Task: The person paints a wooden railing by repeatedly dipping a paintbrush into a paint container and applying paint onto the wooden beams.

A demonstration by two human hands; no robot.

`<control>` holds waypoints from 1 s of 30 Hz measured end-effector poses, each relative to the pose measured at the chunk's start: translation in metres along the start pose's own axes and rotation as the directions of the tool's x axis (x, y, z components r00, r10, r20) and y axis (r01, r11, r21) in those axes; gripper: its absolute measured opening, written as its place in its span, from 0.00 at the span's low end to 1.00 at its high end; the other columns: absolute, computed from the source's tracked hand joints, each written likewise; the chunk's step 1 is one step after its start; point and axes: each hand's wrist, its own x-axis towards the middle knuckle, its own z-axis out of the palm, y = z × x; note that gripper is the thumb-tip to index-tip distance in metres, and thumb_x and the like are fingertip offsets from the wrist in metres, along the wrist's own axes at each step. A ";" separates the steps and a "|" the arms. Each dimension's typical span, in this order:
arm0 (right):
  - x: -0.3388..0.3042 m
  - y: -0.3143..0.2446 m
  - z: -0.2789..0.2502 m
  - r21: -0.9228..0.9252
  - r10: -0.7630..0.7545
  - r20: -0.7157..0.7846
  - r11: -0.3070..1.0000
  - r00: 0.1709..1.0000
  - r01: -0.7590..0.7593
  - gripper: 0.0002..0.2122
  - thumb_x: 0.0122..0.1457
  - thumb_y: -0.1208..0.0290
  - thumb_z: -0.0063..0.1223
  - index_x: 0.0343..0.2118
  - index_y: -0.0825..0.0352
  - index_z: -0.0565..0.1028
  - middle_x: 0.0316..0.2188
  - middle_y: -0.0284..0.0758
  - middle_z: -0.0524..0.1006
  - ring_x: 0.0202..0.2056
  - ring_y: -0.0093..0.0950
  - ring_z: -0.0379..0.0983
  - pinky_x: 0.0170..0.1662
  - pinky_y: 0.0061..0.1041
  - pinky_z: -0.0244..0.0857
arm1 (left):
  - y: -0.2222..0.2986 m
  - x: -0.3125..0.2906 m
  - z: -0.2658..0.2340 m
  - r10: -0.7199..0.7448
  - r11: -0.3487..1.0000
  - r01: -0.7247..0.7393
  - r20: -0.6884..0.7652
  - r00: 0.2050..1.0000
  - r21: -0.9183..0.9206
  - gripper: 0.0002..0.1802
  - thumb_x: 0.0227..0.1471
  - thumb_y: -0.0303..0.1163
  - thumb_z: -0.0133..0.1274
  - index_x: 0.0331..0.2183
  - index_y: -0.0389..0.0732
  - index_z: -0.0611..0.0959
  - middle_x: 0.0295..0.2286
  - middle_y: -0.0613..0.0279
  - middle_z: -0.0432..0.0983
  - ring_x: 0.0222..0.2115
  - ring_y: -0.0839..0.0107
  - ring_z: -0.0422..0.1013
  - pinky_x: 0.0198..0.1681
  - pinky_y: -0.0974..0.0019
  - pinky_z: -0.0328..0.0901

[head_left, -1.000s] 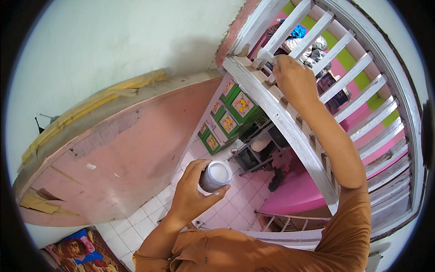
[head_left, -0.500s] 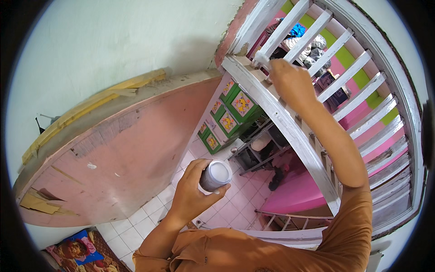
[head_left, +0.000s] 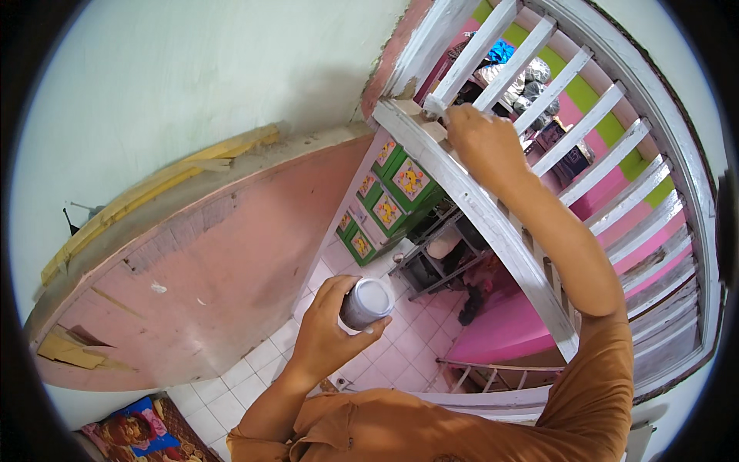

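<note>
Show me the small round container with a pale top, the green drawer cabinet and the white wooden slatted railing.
Small round pale-topped container (head_left: 369, 299), head view: its top.
Green drawer cabinet (head_left: 387, 209), head view: a drawer front.
White wooden slatted railing (head_left: 579, 129), head view: one slat's middle.

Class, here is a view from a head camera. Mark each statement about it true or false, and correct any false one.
1. The left hand holds a round container with a pale top. True.
2. The right hand is touching that container. False: it is up by the white slats, with what looks like a pale brush at its fingers.
3. The green drawer unit has pictures on its fronts. True.
4. The person's shirt is blue. False: it is orange-brown.
5. Patterned cloth shows at the lower right of the picture. False: it is at the lower left.
</note>
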 end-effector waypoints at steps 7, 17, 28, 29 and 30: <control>0.037 0.049 -0.044 -0.057 0.217 -0.147 0.972 0.965 -0.227 0.09 0.65 0.64 0.50 0.36 0.65 0.74 0.34 0.43 0.81 0.33 0.47 0.79 0.34 0.46 0.73 | 0.001 0.002 0.001 0.011 1.000 -0.011 0.000 1.000 0.020 0.32 0.43 0.36 0.72 0.48 0.35 0.78 0.45 0.51 0.75 0.45 0.55 0.75 0.50 0.57 0.70; 0.053 0.092 -0.061 -0.096 0.238 -0.469 0.943 0.850 -0.317 0.10 0.68 0.62 0.48 0.40 0.63 0.76 0.35 0.43 0.82 0.35 0.48 0.79 0.38 0.48 0.72 | 0.007 -0.001 0.005 0.002 1.000 -0.003 -0.058 0.998 -0.003 0.31 0.39 0.32 0.74 0.47 0.37 0.79 0.41 0.54 0.77 0.42 0.60 0.75 0.47 0.60 0.69; 0.032 0.020 -0.062 0.379 0.331 -0.224 0.896 0.917 -0.231 0.14 0.66 0.62 0.51 0.41 0.69 0.79 0.28 0.49 0.81 0.32 0.48 0.80 0.38 0.47 0.72 | 0.005 -0.011 0.003 -0.017 1.000 0.017 -0.074 0.997 0.008 0.32 0.40 0.32 0.74 0.47 0.37 0.79 0.41 0.54 0.77 0.43 0.59 0.75 0.49 0.59 0.69; 0.033 0.016 -0.060 0.385 0.330 -0.220 0.894 0.918 -0.229 0.14 0.66 0.62 0.51 0.41 0.69 0.79 0.28 0.49 0.81 0.32 0.48 0.80 0.38 0.47 0.72 | 0.005 -0.012 0.003 -0.024 1.000 0.025 -0.076 0.997 0.010 0.32 0.40 0.32 0.74 0.47 0.37 0.79 0.41 0.54 0.77 0.43 0.59 0.75 0.49 0.59 0.69; 0.032 0.011 -0.057 0.449 0.340 -0.191 0.865 0.921 -0.226 0.15 0.66 0.61 0.51 0.42 0.69 0.79 0.26 0.48 0.81 0.31 0.47 0.80 0.37 0.45 0.72 | 0.004 -0.012 0.002 -0.021 0.999 0.022 -0.059 0.998 0.028 0.32 0.42 0.35 0.73 0.48 0.36 0.78 0.43 0.52 0.76 0.44 0.58 0.75 0.49 0.59 0.69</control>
